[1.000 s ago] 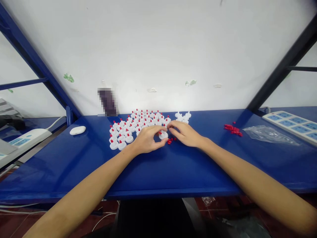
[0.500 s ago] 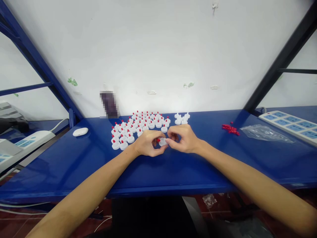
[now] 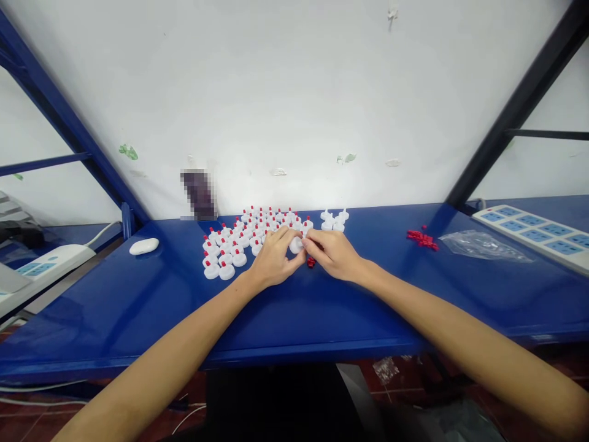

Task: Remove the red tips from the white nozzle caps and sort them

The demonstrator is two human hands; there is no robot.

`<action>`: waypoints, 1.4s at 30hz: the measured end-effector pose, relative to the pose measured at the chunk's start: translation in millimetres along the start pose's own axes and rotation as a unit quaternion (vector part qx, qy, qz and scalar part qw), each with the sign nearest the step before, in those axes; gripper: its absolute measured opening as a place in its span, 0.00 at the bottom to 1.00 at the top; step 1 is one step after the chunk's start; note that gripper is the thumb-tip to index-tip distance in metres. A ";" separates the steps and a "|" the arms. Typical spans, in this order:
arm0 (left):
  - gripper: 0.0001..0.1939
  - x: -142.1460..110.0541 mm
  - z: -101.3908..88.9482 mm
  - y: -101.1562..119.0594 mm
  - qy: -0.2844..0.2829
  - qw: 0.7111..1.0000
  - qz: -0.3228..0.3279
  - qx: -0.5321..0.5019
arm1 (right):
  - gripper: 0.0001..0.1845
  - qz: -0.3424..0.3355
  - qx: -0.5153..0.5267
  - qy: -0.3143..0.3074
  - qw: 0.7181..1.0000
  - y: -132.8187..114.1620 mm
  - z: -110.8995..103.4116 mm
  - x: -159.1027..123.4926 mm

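My left hand [image 3: 276, 255] has its fingers curled around a white nozzle cap [image 3: 296, 245]. From the other side my right hand [image 3: 335, 255] pinches at the same cap, and the fingertips of both hands nearly meet there. A bit of red shows at the top between the fingers, but I cannot tell whether it belongs to this cap or one behind. Below the right fingertips are small red tips [image 3: 311, 263]. Just beyond and left of my hands stand several white nozzle caps with red tips [image 3: 225, 258], grouped on the blue table [image 3: 294, 319].
Several white nozzle caps without red tips [image 3: 334, 222] stand at the back. To the right lie a pile of red tips [image 3: 422, 239], a clear plastic bag [image 3: 483, 245] and a power strip [image 3: 538, 236]. A white case [image 3: 144, 247] is at the left.
Both hands have moved slightly away from me and closer together, and the left fingers cover more of the cap. Red tips under the right hand now show. The view has shifted a little.
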State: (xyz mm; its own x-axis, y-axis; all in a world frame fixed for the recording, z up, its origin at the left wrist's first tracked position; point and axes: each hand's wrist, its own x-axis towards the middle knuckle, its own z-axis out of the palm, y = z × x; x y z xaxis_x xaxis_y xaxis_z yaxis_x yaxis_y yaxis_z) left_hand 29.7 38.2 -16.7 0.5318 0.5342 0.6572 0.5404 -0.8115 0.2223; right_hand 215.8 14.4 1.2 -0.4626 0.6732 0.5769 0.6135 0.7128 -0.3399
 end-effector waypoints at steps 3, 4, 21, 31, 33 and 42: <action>0.08 -0.8 1.4 -6.0 -0.025 0.999 0.004 -0.034 | 0.19 -0.018 0.034 -0.025 0.999 4.4 -0.2 0.3; 0.08 -1.6 1.8 -8.4 -0.035 0.998 -0.003 -0.047 | 0.19 -0.021 0.039 -0.034 0.998 5.6 -0.3 0.3; 0.23 5.0 -3.3 -8.6 -0.101 0.962 -0.085 -0.238 | 0.24 0.010 0.146 -0.035 0.989 1.7 -4.9 3.5; 0.31 5.3 -5.0 -5.7 -0.213 0.813 -0.204 -0.502 | 0.17 -0.051 0.098 -0.039 0.993 3.8 -7.2 1.8; 0.31 5.1 -5.7 -6.4 -0.234 0.782 -0.229 -0.531 | 0.14 -0.072 0.083 -0.042 0.993 5.7 -7.6 1.5; 0.29 3.9 -1.5 -3.8 -0.187 0.791 -0.264 -0.519 | 0.14 -0.097 -0.010 -0.045 0.994 14.3 -7.2 0.8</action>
State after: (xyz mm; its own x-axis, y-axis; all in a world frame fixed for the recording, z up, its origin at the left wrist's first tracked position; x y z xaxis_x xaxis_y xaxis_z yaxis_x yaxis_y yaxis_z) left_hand 28.7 43.0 -13.9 0.6707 0.7394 0.0593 0.0285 -0.1056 0.9940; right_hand 228.8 23.7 2.2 -0.6281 0.5383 0.5619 0.5193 0.8277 -0.2126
